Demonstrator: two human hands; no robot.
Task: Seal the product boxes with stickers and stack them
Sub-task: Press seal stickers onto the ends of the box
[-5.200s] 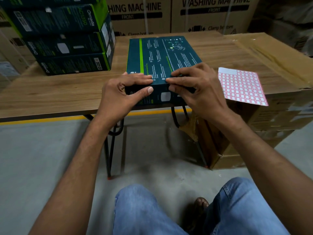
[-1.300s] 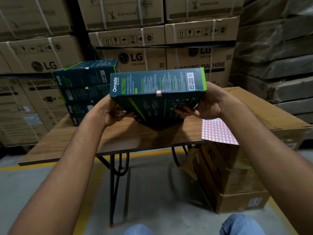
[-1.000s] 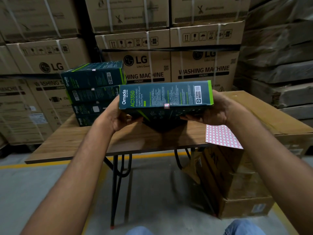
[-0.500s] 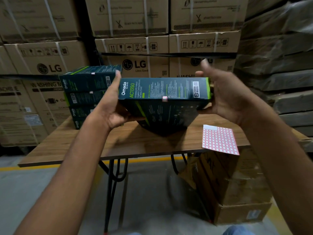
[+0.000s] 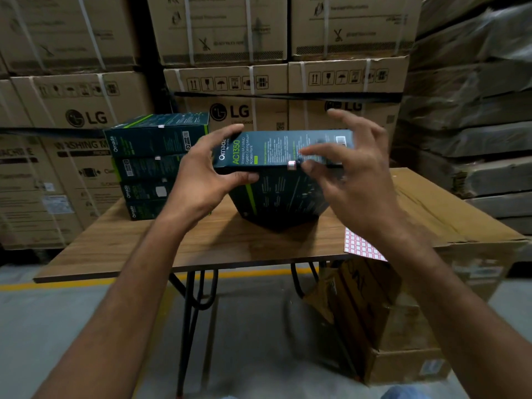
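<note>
Near right, the sticker sheet (image 5: 359, 249) is lying at the table (image 5: 230, 243) edge. Above the table, the left hand (image 5: 198, 180) is gripping the box (image 5: 276, 151) by its left end. The right hand (image 5: 354, 180), cradling it moments ago, is spreading wide. With a sticker (image 5: 292, 165) sealing the box's edge, the far-left stack (image 5: 155, 165) is probably next.

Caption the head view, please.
Left hand grips a stickered Omada box over the table; right hand open at its other end.

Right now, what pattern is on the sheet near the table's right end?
The sticker sheet has a grid of small red-outlined squares, clearest in the head view.
</note>
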